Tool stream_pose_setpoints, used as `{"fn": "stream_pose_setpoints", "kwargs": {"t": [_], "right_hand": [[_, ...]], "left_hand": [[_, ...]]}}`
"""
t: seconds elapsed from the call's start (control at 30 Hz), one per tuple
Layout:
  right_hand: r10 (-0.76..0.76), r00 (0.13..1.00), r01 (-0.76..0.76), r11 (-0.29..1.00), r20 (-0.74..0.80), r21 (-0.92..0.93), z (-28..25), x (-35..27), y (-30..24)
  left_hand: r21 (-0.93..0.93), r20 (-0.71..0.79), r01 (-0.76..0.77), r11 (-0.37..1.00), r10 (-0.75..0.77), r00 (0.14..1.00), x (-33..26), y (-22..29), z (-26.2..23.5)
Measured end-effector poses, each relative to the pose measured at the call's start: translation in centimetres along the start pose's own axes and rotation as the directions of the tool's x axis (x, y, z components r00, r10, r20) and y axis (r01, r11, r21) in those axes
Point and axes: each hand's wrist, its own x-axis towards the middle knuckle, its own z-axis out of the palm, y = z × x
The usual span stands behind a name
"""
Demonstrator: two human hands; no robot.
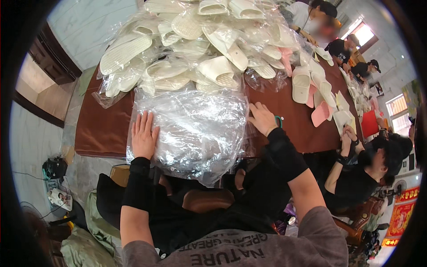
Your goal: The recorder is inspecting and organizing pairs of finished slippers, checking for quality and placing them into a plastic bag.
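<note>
A flat pile of clear plastic bags lies in front of me, its near end hanging over the table edge. My left hand rests flat on the pile's left side, fingers stretched out. At the right edge of the bags, my right hand touches the plastic with its fingers loosely apart and holds nothing visible. Beside that wrist shows a teal looped handle; the rest of it is hidden. Just beyond the bags rises a heap of cream slippers, many wrapped in clear plastic.
The brown table extends right, where cream slippers and a pink slipper lie loose. A person in black handles a pale item at the right side. Other people work farther along. A black bag sits on the left floor.
</note>
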Motion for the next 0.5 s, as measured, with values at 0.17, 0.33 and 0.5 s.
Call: {"fn": "stream_pose_setpoints", "kwargs": {"t": [0.17, 0.33, 0.5], "right_hand": [[0.129, 0.991, -0.127, 0.990, 0.020, -0.053, -1.4, 0.3, 4.0], [-0.089, 0.939, 0.154, 0.972, -0.333, 0.175, -4.5, 6.9, 1.6], [0.147, 0.926, 0.180, 0.639, -0.349, 0.748, -6.3, 15.2, -4.4]], "left_hand": [[-0.030, -0.016, 0.010, 1.000, -0.010, 1.000, -0.2, 0.0, 0.1], [-0.031, -0.018, 0.021, 0.999, -0.022, 1.000, -0.1, 0.0, 0.0], [-0.046, -0.034, 0.024, 0.999, -0.026, 0.999, -0.1, 0.1, -0.1]]}}
